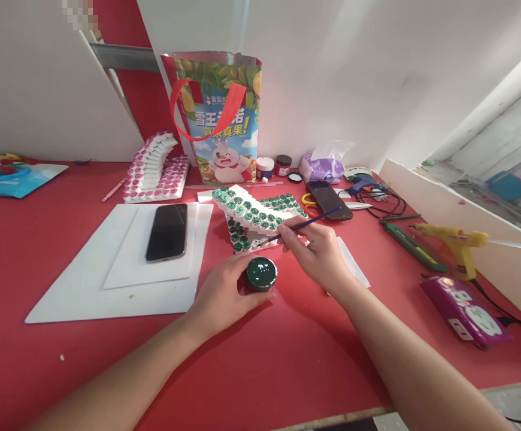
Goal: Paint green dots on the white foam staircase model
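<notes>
My left hand (227, 288) is wrapped round a small round jar of dark green paint (261, 273) on the red table. Between the fingers of my right hand (311, 242) is a thin dark paintbrush (303, 225), its tip down at the lower front row of a white structure (254, 216) covered in round swirled pieces. Most of those pieces are green; one at the brush tip looks partly white. The structure has a curved upper part over a flat base, just beyond the jar.
On the red table (153, 353) lie white sheets (81, 269) with a phone (167, 232). Behind stand a pink-dotted structure (153, 170) and a gift bag (224, 131). At right are a dark phone (330, 200), green cutter (413, 245), yellow glue gun (458, 242) and purple power strip (462, 311).
</notes>
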A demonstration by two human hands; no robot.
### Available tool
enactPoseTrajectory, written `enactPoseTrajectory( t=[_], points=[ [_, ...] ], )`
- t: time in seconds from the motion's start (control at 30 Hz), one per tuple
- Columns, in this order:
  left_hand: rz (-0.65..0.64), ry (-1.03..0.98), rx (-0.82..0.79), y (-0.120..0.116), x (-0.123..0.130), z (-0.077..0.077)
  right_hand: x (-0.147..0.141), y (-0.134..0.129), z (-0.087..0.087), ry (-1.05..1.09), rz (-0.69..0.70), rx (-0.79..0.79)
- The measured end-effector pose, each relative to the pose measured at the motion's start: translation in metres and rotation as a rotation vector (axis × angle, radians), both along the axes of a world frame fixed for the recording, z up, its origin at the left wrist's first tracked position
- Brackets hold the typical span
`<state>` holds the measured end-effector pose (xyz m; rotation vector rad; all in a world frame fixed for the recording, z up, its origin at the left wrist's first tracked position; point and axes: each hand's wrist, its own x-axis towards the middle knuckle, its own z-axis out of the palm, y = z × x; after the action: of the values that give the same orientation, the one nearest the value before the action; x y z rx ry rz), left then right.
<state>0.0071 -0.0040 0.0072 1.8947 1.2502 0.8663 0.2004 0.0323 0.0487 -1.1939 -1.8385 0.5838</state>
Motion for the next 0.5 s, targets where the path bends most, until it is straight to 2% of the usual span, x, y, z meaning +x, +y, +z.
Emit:
enactPoseTrajectory(
  t=[0.13,0.33,0.5],
  points=[
    [0.001,0.002,0.000,-0.0001,-0.0004,0.0000,0.0000,0.0003,-0.0015,-0.006,0.059,0.017],
    [-0.005,0.000,-0.024,-0.0001,-0.0001,0.0002,0.0006,-0.0001,-0.0010,-0.028,0.006,0.035],
    [-0.001,0.000,-0.003,0.0006,-0.0001,-0.0017,-0.0002,0.0003,-0.0022,-0.036,0.064,0.050]
  ],
)
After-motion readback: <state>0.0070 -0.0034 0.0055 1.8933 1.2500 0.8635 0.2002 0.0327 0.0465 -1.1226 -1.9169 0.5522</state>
